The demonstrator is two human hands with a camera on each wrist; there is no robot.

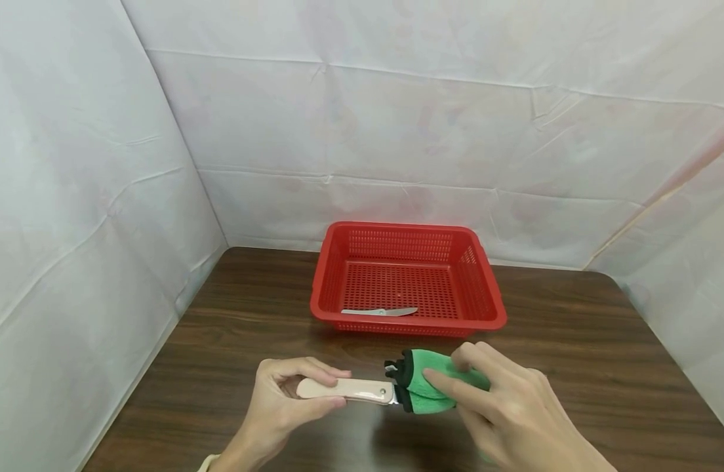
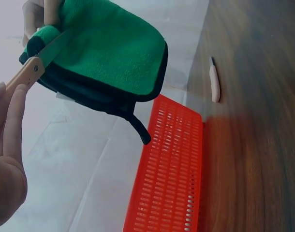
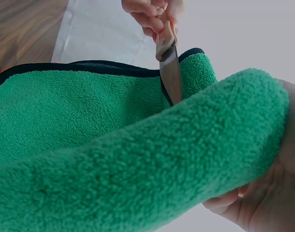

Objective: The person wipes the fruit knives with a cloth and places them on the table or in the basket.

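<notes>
My left hand (image 1: pixel 271 405) grips the cream handle of a folding knife (image 1: pixel 362 391), thumb and fingers on either side of it. The blade points right, into a fold of a green cloth (image 1: pixel 428 362) with black edging. My right hand (image 1: pixel 506 400) pinches that cloth around the blade; the tip is covered in the head view. In the right wrist view the blade (image 3: pixel 171 77) lies against the plush cloth, part of it hidden behind a thick fold. The left wrist view shows a cloth corner with a black loop hanging down.
A red perforated basket (image 1: pixel 409 324) stands at the back of the dark wooden table (image 1: pixel 267 295). Inside, near its front wall, lies another knife (image 1: pixel 397 312). In the left wrist view a pale-handled knife (image 2: pixel 214 83) lies on the table. White sheeting (image 1: pixel 397 131) hangs behind and beside the table.
</notes>
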